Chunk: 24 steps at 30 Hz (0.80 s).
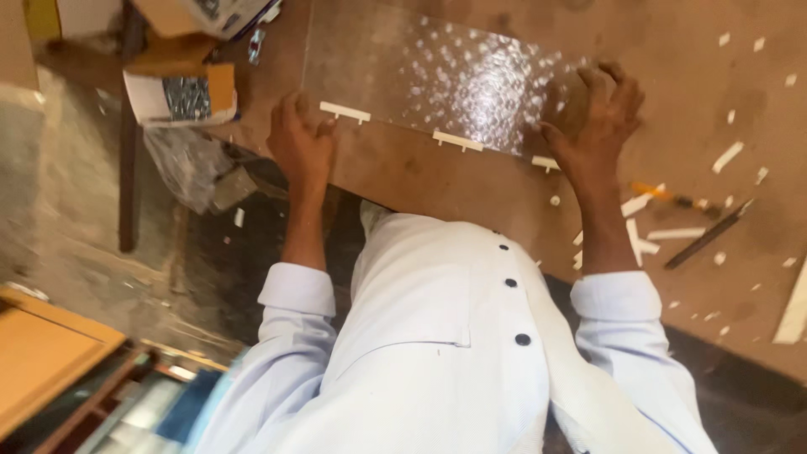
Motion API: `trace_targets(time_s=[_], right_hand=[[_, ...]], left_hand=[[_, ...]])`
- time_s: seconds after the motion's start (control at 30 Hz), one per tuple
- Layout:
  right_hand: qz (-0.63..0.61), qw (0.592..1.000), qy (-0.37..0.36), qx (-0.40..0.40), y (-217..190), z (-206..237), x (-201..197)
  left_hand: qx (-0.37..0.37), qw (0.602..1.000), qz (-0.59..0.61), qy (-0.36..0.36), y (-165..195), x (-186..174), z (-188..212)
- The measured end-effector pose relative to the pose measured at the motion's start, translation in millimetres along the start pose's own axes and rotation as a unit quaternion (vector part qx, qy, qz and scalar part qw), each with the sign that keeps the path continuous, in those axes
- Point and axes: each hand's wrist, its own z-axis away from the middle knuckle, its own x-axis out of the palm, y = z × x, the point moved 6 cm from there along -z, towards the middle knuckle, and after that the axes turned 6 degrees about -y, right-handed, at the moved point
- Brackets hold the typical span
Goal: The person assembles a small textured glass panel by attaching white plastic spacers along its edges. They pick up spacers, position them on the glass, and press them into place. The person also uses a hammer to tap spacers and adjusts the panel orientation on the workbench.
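Note:
A clear textured sheet [437, 71] lies flat on the brown worktable [471, 193]. Three small white strips sit along its near edge: one at the left [345, 112], one in the middle [458, 141] and one at the right [545, 163]. My left hand [298, 139] presses on the sheet's near left corner, its fingers beside the left strip. My right hand [597, 118] rests with spread fingers on the sheet's right end, next to the right strip. Both arms wear white sleeves.
White offcuts [643, 244], an orange-handled tool [664, 195] and a dark flat bar [706, 235] lie on the table to the right. A long white strip [794, 307] sits at the far right. Cardboard boxes [181, 88] and a plastic bag [181, 164] are at the left, with a wooden unit [42, 353] below.

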Motion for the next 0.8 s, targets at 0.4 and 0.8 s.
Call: trace_targets(time_s=[0.4, 0.8], right_hand=[[0.116, 0.971, -0.208, -0.017, -19.6, -88.3, 71.2], [0.226, 0.950, -0.218, -0.002, 2.7, -107.4, 88.9]], left_hand=[[-0.018, 0.990, 0.108, 0.089, -36.0, 39.6, 33.8], [-0.057, 0.989, 0.133, 0.034, -39.8, 40.7, -15.7]])
